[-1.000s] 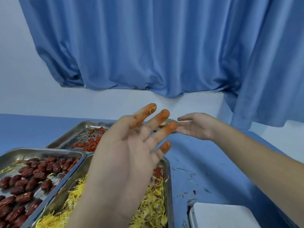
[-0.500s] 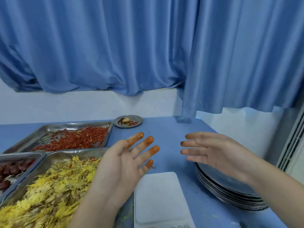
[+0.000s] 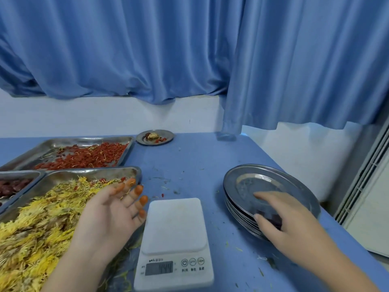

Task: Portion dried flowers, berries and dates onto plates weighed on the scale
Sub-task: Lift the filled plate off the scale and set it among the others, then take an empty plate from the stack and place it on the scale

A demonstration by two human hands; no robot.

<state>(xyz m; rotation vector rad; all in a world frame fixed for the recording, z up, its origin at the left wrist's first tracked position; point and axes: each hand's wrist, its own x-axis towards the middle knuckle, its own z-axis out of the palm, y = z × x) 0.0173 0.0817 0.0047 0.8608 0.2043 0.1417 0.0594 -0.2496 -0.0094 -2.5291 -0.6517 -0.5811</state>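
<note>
My right hand (image 3: 280, 216) lies on the stack of steel plates (image 3: 252, 180) at the right of the blue surface (image 3: 189, 161). Its fingers cross the top plate and its thumb is at the near rim, but blur hides whether it is pinching. The plate looks thin, stiff, light and slick, best lifted by its rim. My left hand (image 3: 111, 213) hovers spread, palm up and empty, over the dried flowers (image 3: 42, 218), just beside the scale (image 3: 175, 224).
</note>
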